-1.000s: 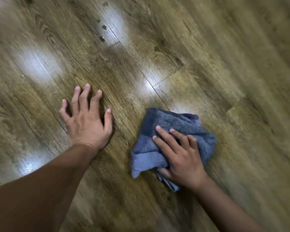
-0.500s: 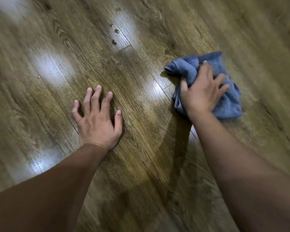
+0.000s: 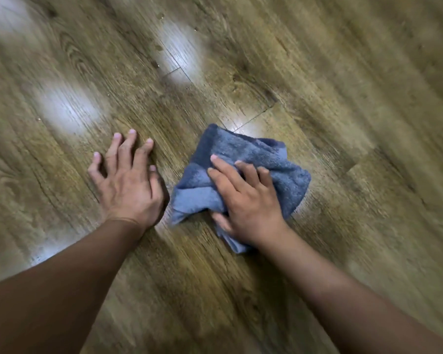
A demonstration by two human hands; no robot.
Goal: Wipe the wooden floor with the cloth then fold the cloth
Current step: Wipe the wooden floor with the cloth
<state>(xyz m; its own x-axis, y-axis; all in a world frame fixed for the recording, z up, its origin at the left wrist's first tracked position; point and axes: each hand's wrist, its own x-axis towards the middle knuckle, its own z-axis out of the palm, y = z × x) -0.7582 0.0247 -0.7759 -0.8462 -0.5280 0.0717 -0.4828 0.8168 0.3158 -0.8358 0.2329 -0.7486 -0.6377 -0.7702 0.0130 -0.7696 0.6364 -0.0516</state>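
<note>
Right hand (image 3: 251,205) is down on the cloth (image 3: 243,172), and I can see the fingers (image 3: 224,172) laid out fairly straight over the top of it while the thumb tucks under the near edge, so it is pressing and pinching the cloth at once. That cloth is blue terry, bunched and creased rather than flat, lying on the floor (image 3: 343,98) about mid-view, with a corner poking out below my wrist. Its far corner sits right by a seam where two planks meet, next to a bright patch of glare.

Left hand (image 3: 128,182) is just beside the cloth, not touching it as far as I can tell. It is flat on the floor, palm down, fingers spread wide and straight, holding nothing. Both forearms come in from the bottom edge, bare.

Wood grain runs diagonally across the view, brown with darker knots. Several pale reflections sit on the boards: one beyond the cloth, one past my left hand, a smaller shine near my left forearm. Much of the outer view is blurred, so I cannot make out any fine marks out there.
</note>
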